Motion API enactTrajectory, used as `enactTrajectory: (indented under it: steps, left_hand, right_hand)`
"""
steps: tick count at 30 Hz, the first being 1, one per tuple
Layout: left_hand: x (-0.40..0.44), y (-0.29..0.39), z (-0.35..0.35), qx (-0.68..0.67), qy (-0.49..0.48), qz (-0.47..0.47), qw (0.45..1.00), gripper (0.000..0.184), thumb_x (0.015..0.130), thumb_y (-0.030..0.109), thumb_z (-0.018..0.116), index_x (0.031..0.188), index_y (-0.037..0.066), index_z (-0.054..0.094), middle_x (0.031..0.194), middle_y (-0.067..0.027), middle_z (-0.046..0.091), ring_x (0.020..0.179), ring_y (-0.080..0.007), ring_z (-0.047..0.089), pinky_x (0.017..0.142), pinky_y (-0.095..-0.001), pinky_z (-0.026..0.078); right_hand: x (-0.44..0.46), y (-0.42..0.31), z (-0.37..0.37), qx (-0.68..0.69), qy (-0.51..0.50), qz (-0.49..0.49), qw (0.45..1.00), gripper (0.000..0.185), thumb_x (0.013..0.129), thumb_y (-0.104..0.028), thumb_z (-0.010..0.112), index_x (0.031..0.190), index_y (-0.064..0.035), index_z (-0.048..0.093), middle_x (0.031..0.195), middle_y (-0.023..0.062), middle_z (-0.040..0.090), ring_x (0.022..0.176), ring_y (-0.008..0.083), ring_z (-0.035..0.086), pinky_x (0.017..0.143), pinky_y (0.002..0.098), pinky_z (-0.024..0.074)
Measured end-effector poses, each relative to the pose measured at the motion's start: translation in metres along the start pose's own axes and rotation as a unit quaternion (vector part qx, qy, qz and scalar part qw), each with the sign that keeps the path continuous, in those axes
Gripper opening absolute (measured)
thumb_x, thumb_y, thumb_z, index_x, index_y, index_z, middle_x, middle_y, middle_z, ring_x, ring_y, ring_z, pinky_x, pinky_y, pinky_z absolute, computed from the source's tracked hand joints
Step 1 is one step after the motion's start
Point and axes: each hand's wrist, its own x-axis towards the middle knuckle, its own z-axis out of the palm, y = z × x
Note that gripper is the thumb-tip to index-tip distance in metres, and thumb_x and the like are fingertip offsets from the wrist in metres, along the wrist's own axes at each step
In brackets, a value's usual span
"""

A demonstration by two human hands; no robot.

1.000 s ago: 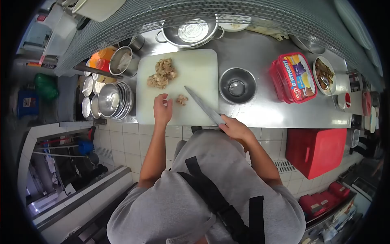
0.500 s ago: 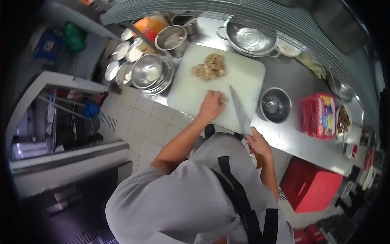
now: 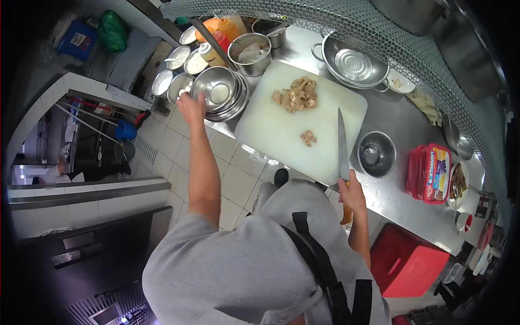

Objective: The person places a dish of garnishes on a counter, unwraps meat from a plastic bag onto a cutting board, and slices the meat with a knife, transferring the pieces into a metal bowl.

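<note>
My left hand [image 3: 192, 108] is at the near edge of a stack of steel bowls [image 3: 219, 89], beside a smaller bowl [image 3: 176, 86] with white pieces in it. Its thumb and fingers are spread apart; whether they touch a rim I cannot tell. My right hand [image 3: 353, 194] is closed around the handle of a long knife [image 3: 342, 143], whose blade points away from me over the right side of the white cutting board [image 3: 265, 127]. On the board lie a larger pile of pale brown chopped meat [image 3: 297, 96] and a small heap of cut pieces [image 3: 308, 138].
Right of the board stands an empty steel bowl [image 3: 376, 154], then a red tub [image 3: 428, 173]. A colander [image 3: 355, 62] and a steel pot [image 3: 249, 54] are behind. A wire shelf [image 3: 303, 19] overhangs the counter. A red bin [image 3: 409, 260] stands below on the right.
My left hand has left the small heap of pieces on the board and moved left to the bowls. My right hand still holds the knife, its blade now more upright in view.
</note>
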Motion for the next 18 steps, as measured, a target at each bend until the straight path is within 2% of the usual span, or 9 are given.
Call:
enactTrajectory:
  steps: [2,5,7,9,11,13,15,17,18]
  left_hand:
    - [0.018,-0.006,-0.003,0.078,-0.245,-0.05,0.965,0.041,0.077,0.025,0.072,0.109,0.0,0.068,0.107,-0.0207,0.066,0.101,-0.0401,0.063,0.09,-0.0495,0.049]
    - [0.033,-0.002,-0.012,0.063,-0.265,-0.068,0.96,0.04,0.077,0.025,0.072,0.109,0.001,0.07,0.112,-0.0236,0.065,0.107,-0.04,0.062,0.091,-0.0485,0.05]
    - [0.034,-0.004,-0.012,0.052,-0.208,-0.043,0.976,0.035,0.08,0.024,0.069,0.106,0.003,0.072,0.107,-0.0249,0.067,0.103,-0.0412,0.063,0.088,-0.049,0.051]
    - [0.044,0.006,-0.019,0.038,-0.151,-0.001,0.988,0.033,0.082,0.023,0.067,0.107,0.003,0.073,0.102,-0.0249,0.068,0.099,-0.0419,0.065,0.087,-0.0498,0.051]
    - [0.055,0.012,-0.02,0.024,-0.157,0.003,0.987,0.03,0.084,0.022,0.065,0.106,0.003,0.073,0.097,-0.0242,0.07,0.095,-0.0425,0.066,0.086,-0.0499,0.052]
    - [0.074,0.007,-0.016,0.029,-0.215,0.0,0.976,0.032,0.085,0.024,0.064,0.106,0.002,0.072,0.097,-0.0239,0.07,0.099,-0.0426,0.065,0.087,-0.0495,0.051]
    - [0.09,0.001,-0.002,-0.006,-0.255,-0.037,0.966,0.033,0.084,0.022,0.062,0.107,-0.001,0.07,0.093,-0.0238,0.071,0.087,-0.0377,0.07,0.078,-0.0458,0.055]
    - [0.098,0.012,-0.007,-0.101,-0.286,-0.141,0.943,0.034,0.083,0.017,0.059,0.108,-0.004,0.067,0.089,-0.023,0.071,0.07,-0.031,0.071,0.064,-0.0409,0.057]
    - [0.098,0.024,-0.012,-0.115,-0.234,-0.076,0.963,0.034,0.081,0.014,0.059,0.109,-0.005,0.065,0.087,-0.0221,0.07,0.058,-0.0261,0.069,0.053,-0.0373,0.055]
  right_hand:
    - [0.004,-0.008,0.003,-0.007,0.025,-0.004,1.0,0.033,0.095,-0.02,0.055,0.117,0.0006,0.043,0.067,0.0195,0.063,0.051,0.0271,0.064,0.051,0.039,0.0506]
    - [0.015,-0.003,0.008,-0.009,0.047,-0.038,0.998,0.032,0.095,-0.019,0.057,0.118,-0.0007,0.046,0.063,0.014,0.061,0.048,0.022,0.061,0.047,0.0356,0.0493]
    - [0.022,0.015,0.013,-0.073,0.068,-0.062,0.993,0.032,0.095,-0.021,0.055,0.116,-0.0011,0.043,0.077,0.0263,0.066,0.065,0.0413,0.067,0.061,0.0469,0.0523]
    - [0.019,0.01,0.013,-0.056,0.063,-0.049,0.995,0.032,0.094,-0.022,0.055,0.117,-0.0012,0.043,0.081,0.0285,0.066,0.073,0.0455,0.066,0.067,0.0492,0.0513]
    - [0.011,-0.007,0.009,-0.04,0.056,-0.036,0.997,0.033,0.094,-0.022,0.055,0.117,-0.0012,0.044,0.085,0.0306,0.066,0.081,0.0497,0.065,0.072,0.0516,0.0502]
    - [-0.002,-0.034,0.0,0.014,0.004,0.052,0.999,0.034,0.094,-0.023,0.055,0.118,-0.001,0.044,0.09,0.0328,0.066,0.091,0.053,0.061,0.078,0.053,0.0481]
    - [0.007,-0.008,0.006,-0.004,0.022,0.015,1.0,0.035,0.094,-0.023,0.055,0.119,-0.0011,0.044,0.091,0.0328,0.066,0.09,0.0525,0.062,0.078,0.0525,0.0486]
    - [0.009,0.006,0.01,-0.021,0.04,-0.018,0.999,0.036,0.094,-0.023,0.055,0.121,-0.0012,0.044,0.091,0.0328,0.066,0.089,0.0519,0.063,0.077,0.052,0.0492]
    - [0.007,0.003,0.009,-0.018,0.037,-0.01,0.999,0.038,0.094,-0.023,0.055,0.123,-0.001,0.043,0.092,0.0332,0.066,0.09,0.0518,0.063,0.078,0.0521,0.0491]
